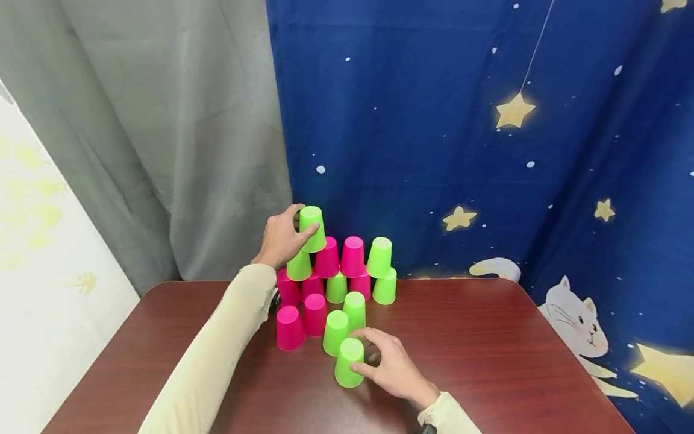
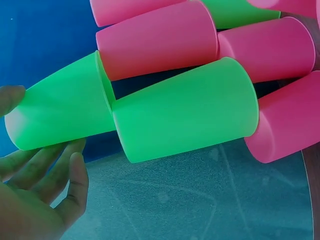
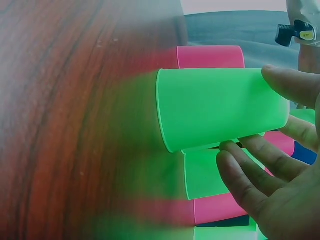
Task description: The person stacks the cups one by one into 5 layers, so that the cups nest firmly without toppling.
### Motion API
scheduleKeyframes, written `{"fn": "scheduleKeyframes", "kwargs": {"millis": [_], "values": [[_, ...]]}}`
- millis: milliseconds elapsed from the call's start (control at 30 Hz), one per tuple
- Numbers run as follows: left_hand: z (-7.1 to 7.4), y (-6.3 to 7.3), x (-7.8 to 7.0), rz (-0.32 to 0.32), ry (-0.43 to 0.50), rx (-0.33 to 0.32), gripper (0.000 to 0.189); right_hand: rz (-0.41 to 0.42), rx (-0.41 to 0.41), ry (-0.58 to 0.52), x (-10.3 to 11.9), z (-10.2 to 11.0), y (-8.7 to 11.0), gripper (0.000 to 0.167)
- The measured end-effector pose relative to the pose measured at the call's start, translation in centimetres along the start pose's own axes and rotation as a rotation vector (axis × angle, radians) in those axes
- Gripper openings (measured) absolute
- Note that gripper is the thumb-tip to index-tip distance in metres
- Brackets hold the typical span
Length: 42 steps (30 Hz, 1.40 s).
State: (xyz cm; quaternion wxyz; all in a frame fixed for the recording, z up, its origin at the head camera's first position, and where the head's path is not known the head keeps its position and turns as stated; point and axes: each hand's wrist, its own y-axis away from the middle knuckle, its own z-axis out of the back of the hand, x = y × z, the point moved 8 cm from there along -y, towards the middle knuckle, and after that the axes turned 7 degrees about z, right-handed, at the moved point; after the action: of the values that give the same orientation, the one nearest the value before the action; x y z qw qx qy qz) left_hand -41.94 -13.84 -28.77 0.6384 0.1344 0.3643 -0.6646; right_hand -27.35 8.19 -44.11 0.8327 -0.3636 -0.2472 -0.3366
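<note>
Two hands, each at an inverted green cup. The left grip (image 1: pixel 283 239), nearer the stack, pinches the upper green cup (image 2: pixel 62 107) between thumb and fingers; the cup's long axis is near vertical, its rim directly above the junction of a second-tier green cup (image 1: pixel 299 266) and its pink neighbour (image 1: pixel 327 258). Full release of weight cannot be told. The right grip (image 1: pixel 396 366) pinches the near green cup (image 3: pixel 220 107), which lies to its left, upright at the surface (image 1: pixel 461 337).

From the head we look forward and down across the worktop (image 1: pixel 466 343); both wrist views, close and sideways, share its green cups (image 1: pixel 349 364).
</note>
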Motion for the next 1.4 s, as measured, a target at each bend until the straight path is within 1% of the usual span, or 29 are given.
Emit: {"fn": "scheduleKeyframes", "kwargs": {"millis": [100,267,467,600,700,867,933,1000,1100,1200,1300,1400], "values": [[0.1,-0.1,0.3,0.014,-0.013,-0.005,0.062,-0.005,-0.005,-0.003,0.0,-0.1,0.0,0.047],[0.1,-0.3,0.2,0.023,-0.026,-0.002,0.063,-0.019,-0.019,0.009,-0.1,-0.1,0.1,0.047],[0.1,-0.2,0.5,0.040,-0.018,0.005,0.068,-0.018,-0.026,0.011,-0.3,-0.2,0.1,0.047],[0.6,0.2,1.1,0.043,-0.003,-0.004,0.071,-0.007,-0.034,0.005,-0.2,-0.2,0.0,0.047],[1.4,1.1,1.8,0.042,0.007,-0.027,0.067,0.001,-0.024,-0.011,-0.2,-0.3,-0.1,0.046],[2.5,3.5,3.5,0.025,0.060,-0.076,0.058,-0.002,-0.016,-0.024,-0.1,0.0,-0.2,0.045],[2.6,4.7,4.6,0.024,0.083,-0.085,0.054,-0.003,-0.013,-0.020,0.0,0.2,-0.3,0.045],[2.5,6.2,5.7,0.020,0.095,-0.079,0.050,0.000,-0.002,-0.014,0.2,0.4,-0.4,0.044],[1.9,8.7,7.0,0.010,0.102,-0.059,0.043,0.011,0.022,-0.003,0.6,0.7,-0.6,0.044],[1.2,11.2,7.9,-0.002,0.105,-0.028,0.039,0.014,0.038,0.002,0.9,1.4,-1.0,0.044],[0.1,13.3,8.5,0.004,0.084,0.021,0.042,0.011,0.044,-0.005,1.2,2.3,-1.6,0.045],[-1.2,15.0,9.3,0.028,0.049,0.077,0.048,0.010,0.055,-0.022,1.7,3.2,-2.4,0.045]]}}
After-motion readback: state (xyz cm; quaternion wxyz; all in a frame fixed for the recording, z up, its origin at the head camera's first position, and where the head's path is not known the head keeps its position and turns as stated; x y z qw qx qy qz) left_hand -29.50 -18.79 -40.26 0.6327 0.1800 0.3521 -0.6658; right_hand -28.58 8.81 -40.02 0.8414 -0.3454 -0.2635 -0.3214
